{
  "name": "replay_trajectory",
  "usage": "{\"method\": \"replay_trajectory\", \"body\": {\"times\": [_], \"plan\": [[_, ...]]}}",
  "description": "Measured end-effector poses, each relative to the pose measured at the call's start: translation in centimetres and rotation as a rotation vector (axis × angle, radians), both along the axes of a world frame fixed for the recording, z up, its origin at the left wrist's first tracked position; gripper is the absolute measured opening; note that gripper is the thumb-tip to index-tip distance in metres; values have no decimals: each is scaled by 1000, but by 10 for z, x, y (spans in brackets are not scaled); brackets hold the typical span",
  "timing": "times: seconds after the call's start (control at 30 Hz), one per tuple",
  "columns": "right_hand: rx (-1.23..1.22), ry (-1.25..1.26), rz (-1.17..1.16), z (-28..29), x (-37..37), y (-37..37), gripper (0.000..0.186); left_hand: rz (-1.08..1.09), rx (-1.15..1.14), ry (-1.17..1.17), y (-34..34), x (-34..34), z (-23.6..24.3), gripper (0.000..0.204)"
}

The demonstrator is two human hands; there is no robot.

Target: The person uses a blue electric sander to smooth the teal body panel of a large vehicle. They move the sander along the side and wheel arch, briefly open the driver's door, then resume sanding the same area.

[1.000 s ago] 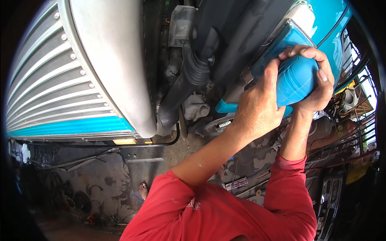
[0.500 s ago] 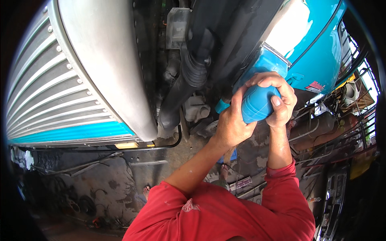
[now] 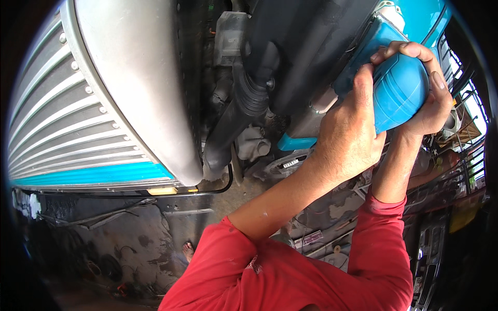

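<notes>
My left hand point(image 3: 347, 135) is closed round the near left side of a rounded, grooved blue tool point(image 3: 398, 90), its thumb along the side. From the right, my right hand point(image 3: 433, 103) grips the same tool, fingers curled over its top. A flat, lighter blue part point(image 3: 368, 39) reaches beyond my fingers, against or very close to a glossy teal body panel point(image 3: 423, 13) with a bright reflection, at upper right; whether they touch is unclear. Some of the tool lies hidden under my hands.
A ribbed silver housing point(image 3: 129, 78) with a teal stripe fills the left. Black pipes point(image 3: 244, 98) and a dark beam point(image 3: 311, 41) run through the middle. Scattered metal bars point(image 3: 119, 212) lie on the stained floor point(image 3: 171, 228). Metal racks point(image 3: 467, 166) stand at right. My bare foot point(image 3: 188, 251) shows below.
Both hands and the blue tool first moved down and left, then back up and right, now slightly further right than a second ago. My grip stays closed on it.
</notes>
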State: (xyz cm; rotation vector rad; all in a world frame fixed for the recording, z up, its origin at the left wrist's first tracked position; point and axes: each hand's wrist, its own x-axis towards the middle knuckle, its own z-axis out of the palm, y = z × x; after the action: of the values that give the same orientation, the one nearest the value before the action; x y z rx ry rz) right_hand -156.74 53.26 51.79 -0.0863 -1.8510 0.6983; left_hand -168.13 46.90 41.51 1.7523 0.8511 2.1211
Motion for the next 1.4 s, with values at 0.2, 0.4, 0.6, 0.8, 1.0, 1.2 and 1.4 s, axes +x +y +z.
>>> {"method": "replay_trajectory", "body": {"times": [0.2,0.4,0.6,0.8,1.0,1.2,1.4], "plan": [[7,-4,-17,4,3,2,61,-45,-53,-17,0,1,3,99],[14,8,-9,-32,0,-5,54,-48,-69,19,-3,-3,-30,105],[6,-27,-62,-76,-4,-13,47,-53,-174,2,-10,-4,-75,100],[83,-97,-176,-119,-6,-16,42,-41,-198,-32,-9,-4,-123,97],[140,-161,-218,-134,-6,-18,45,-59,-229,-39,-15,-9,-136,94],[91,-95,-195,-107,-7,-17,46,-77,-215,-10,-14,-9,-106,98],[87,-68,-153,-51,-7,-14,54,-117,-164,-18,-8,-8,-51,100]]}}
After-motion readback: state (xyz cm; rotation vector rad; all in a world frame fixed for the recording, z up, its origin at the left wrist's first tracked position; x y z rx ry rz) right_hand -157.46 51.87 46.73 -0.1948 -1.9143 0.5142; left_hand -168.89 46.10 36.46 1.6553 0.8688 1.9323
